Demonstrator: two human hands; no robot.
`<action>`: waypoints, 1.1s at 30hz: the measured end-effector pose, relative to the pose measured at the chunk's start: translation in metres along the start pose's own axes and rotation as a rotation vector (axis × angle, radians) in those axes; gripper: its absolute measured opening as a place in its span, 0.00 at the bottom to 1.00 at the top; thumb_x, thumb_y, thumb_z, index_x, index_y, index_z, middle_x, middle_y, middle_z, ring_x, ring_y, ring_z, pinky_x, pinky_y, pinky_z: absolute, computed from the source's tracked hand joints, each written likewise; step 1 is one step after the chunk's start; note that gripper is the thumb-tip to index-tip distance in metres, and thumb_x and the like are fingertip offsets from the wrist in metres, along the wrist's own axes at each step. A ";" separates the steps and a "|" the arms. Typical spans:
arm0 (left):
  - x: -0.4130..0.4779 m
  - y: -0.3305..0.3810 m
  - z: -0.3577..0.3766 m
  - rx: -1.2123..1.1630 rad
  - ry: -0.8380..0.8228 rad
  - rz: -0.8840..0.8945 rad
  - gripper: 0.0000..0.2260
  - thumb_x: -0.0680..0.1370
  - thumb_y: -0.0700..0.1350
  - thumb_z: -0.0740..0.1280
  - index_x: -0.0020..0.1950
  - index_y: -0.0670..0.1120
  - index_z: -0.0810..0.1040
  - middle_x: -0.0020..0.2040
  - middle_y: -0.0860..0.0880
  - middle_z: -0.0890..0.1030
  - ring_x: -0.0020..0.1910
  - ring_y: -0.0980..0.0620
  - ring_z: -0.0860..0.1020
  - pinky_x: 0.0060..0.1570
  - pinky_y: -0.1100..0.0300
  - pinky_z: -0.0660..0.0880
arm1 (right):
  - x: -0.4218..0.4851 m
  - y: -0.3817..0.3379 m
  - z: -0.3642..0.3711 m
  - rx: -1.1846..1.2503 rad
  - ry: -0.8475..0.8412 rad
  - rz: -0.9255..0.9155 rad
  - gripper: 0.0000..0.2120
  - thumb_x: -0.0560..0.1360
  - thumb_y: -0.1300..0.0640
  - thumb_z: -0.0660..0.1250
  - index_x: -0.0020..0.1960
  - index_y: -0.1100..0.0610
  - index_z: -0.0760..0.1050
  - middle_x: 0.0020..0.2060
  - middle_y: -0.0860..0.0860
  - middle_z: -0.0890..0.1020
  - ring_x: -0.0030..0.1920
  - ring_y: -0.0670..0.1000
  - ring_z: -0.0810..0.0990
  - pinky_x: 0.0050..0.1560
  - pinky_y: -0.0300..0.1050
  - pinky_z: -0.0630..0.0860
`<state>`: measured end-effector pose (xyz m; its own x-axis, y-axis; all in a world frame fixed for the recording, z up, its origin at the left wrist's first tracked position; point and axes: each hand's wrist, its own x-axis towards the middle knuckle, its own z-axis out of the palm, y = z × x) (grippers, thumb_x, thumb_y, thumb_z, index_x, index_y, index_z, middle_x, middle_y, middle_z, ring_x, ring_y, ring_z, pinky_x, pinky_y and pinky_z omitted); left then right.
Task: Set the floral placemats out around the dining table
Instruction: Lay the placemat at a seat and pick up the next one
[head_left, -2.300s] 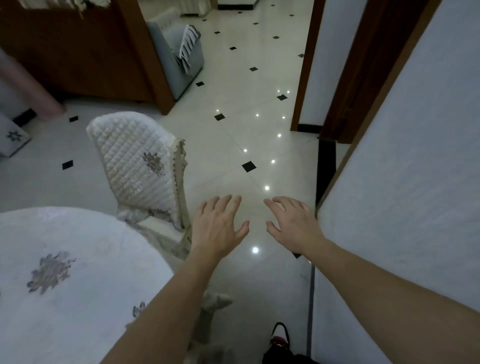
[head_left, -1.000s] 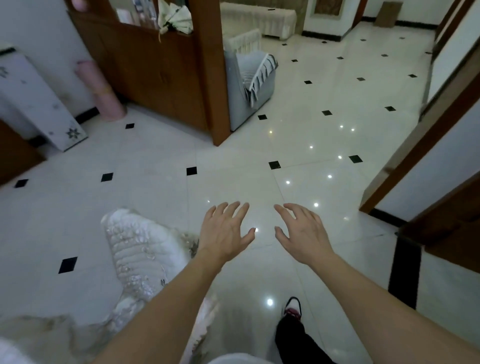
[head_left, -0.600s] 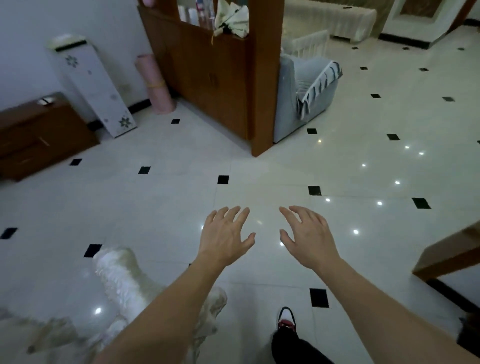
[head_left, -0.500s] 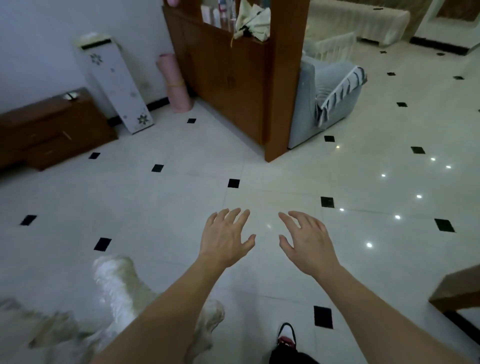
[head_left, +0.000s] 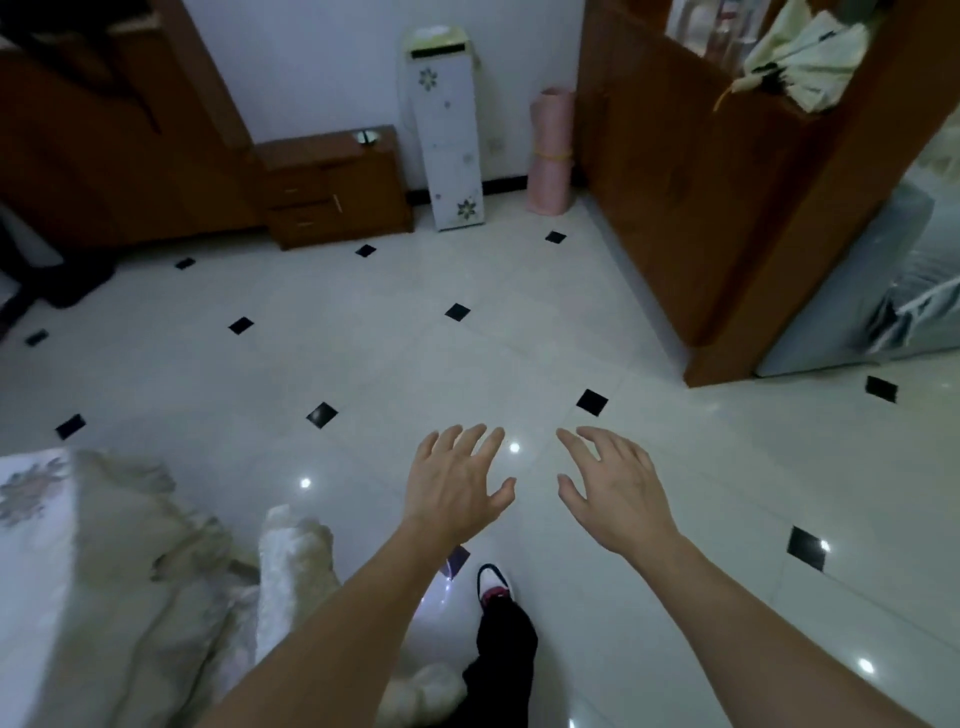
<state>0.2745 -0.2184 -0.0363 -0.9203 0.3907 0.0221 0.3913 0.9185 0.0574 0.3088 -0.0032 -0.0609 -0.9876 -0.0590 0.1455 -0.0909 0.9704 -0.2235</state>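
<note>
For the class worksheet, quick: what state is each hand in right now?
Left hand: open, fingers spread, holding nothing, over the tiled floor.
Right hand: open, fingers spread, holding nothing.

The room is dim, with a cool bluish cast. Small white points of glare sit on the glossy cream floor tiles (head_left: 415, 353). Blur smears the white floral tablecloth (head_left: 62, 545) at lower left (the grey upholstered sofa (head_left: 857, 291) too). The left hand (head_left: 457, 483) and right hand (head_left: 618, 493) look sharper. The brown wooden partition (head_left: 701, 182) leans with lens distortion.
</note>
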 end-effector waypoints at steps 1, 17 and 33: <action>0.011 -0.012 0.002 0.004 -0.003 -0.026 0.30 0.76 0.65 0.56 0.75 0.52 0.66 0.71 0.49 0.74 0.69 0.46 0.71 0.70 0.47 0.65 | 0.020 -0.005 0.004 -0.005 0.000 -0.038 0.25 0.74 0.46 0.64 0.69 0.50 0.71 0.62 0.53 0.78 0.63 0.54 0.74 0.64 0.53 0.70; 0.185 -0.267 0.010 -0.057 0.076 -0.442 0.32 0.75 0.66 0.50 0.75 0.52 0.65 0.71 0.50 0.74 0.70 0.46 0.71 0.70 0.48 0.65 | 0.367 -0.145 0.085 0.017 -0.071 -0.385 0.25 0.73 0.47 0.67 0.68 0.51 0.72 0.62 0.53 0.78 0.63 0.54 0.76 0.63 0.54 0.71; 0.205 -0.506 0.011 0.022 0.186 -0.896 0.28 0.73 0.64 0.60 0.67 0.50 0.75 0.62 0.49 0.81 0.59 0.45 0.78 0.59 0.48 0.75 | 0.586 -0.368 0.181 0.167 -0.156 -0.846 0.24 0.73 0.47 0.63 0.67 0.52 0.74 0.59 0.55 0.79 0.60 0.55 0.78 0.61 0.55 0.73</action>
<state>-0.1123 -0.6023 -0.0715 -0.8644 -0.4832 0.1389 -0.4711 0.8750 0.1120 -0.2596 -0.4368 -0.0676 -0.5856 -0.7866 0.1959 -0.8063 0.5404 -0.2403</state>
